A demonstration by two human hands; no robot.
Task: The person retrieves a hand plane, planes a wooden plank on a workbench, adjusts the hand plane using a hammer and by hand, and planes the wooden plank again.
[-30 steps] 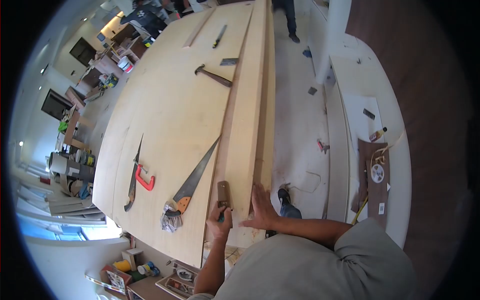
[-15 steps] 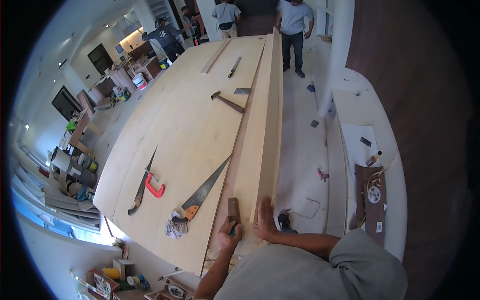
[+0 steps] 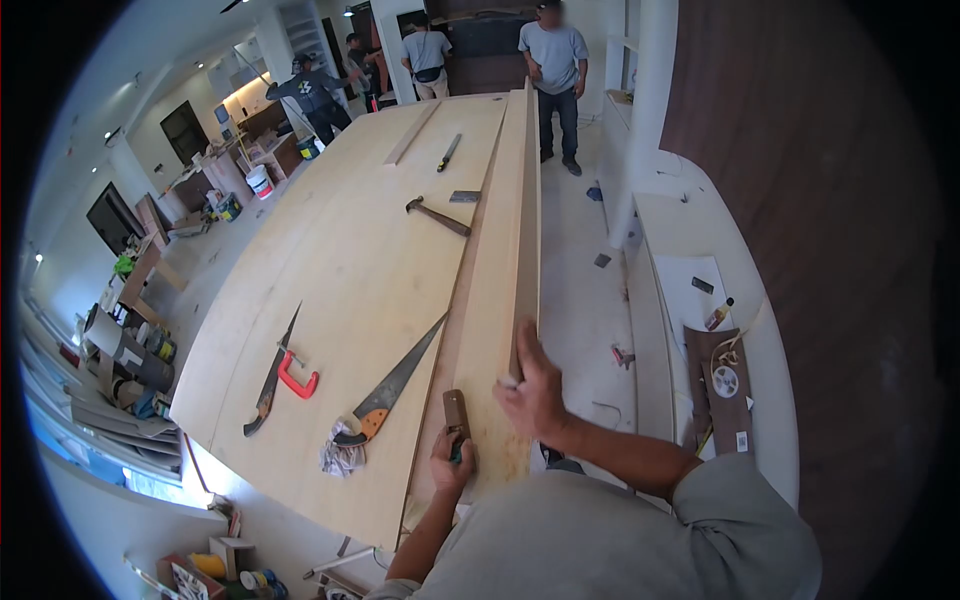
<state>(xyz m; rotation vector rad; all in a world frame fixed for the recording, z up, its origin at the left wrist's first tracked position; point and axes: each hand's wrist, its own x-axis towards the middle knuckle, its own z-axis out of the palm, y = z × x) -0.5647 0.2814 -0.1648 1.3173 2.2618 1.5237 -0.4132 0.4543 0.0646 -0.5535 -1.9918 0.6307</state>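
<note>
On the panel (image 3: 340, 260), two saws (image 3: 398, 376) lie left of the plane (image 3: 455, 408), the hammer (image 3: 442, 217) beyond.

The left hand (image 3: 452, 466) is curled tight, with the left arm (image 3: 432, 522) stretched away. The right hand (image 3: 541, 398) is a bit farther off and grips too, and the right arm (image 3: 632, 458) slants in from the right.

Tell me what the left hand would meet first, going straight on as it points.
Likely the brown oblong wooden block that the left hand holds, jutting ahead of it; farther on, depth is unclear.
</note>
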